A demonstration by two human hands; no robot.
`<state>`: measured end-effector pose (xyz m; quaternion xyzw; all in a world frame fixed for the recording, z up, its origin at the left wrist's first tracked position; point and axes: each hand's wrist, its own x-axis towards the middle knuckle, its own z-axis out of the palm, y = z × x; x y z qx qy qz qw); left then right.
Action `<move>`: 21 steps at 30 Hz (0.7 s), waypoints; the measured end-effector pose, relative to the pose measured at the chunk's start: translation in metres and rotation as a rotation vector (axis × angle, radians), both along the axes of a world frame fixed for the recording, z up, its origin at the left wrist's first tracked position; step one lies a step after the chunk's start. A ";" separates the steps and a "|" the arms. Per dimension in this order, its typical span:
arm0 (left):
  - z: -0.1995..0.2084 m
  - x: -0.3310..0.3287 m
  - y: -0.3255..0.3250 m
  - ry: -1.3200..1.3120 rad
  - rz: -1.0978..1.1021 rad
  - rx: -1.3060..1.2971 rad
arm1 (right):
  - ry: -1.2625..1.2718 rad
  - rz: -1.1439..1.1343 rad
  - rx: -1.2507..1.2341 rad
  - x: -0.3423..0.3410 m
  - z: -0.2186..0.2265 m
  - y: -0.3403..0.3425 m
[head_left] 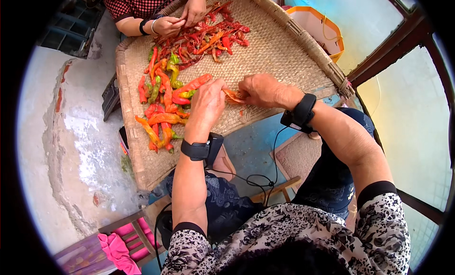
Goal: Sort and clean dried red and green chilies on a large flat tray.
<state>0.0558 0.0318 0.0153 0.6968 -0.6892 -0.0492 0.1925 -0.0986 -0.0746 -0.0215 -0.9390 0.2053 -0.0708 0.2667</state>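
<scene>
Between my two hands, an orange-red chili pepper [233,97] is stretched just above the near side of a woven tray [279,52]. My left hand [208,102] is closed, its fingertips pinching the pepper's left end. Closed as well, my right hand [265,89] grips the other end, and its fingers cover part of it. Just left of my left hand lies a heap of whole red, orange and green peppers [167,92], a red one [196,81] running up against my knuckles. Farther back, a pile of darker, shrivelled red pepper pieces [227,28] is spread on the tray.
Across the tray, another person's hands [182,21] work at the pile's far edge. A box with an orange rim [340,28] stands beyond the right rim. Black cables [258,182] hang from my wristbands. A pink cloth [117,253] drapes over a chair at lower left.
</scene>
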 end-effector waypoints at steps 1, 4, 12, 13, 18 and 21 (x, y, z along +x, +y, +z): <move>0.001 0.003 0.000 0.000 0.039 -0.010 | -0.011 -0.011 0.012 -0.002 0.001 -0.001; 0.010 0.010 0.002 -0.008 0.131 -0.020 | -0.024 -0.039 0.068 -0.011 0.017 -0.010; 0.006 -0.001 0.000 -0.047 0.049 -0.094 | -0.762 -0.572 0.672 -0.065 0.048 -0.075; 0.005 -0.003 -0.003 -0.051 0.042 -0.090 | -0.939 -0.587 0.865 -0.077 0.044 -0.087; 0.003 -0.001 -0.005 -0.067 0.042 -0.052 | -1.352 -0.924 1.352 -0.078 0.059 -0.083; 0.007 -0.013 -0.009 -0.021 0.074 0.012 | -1.104 -0.644 1.211 -0.076 0.031 -0.087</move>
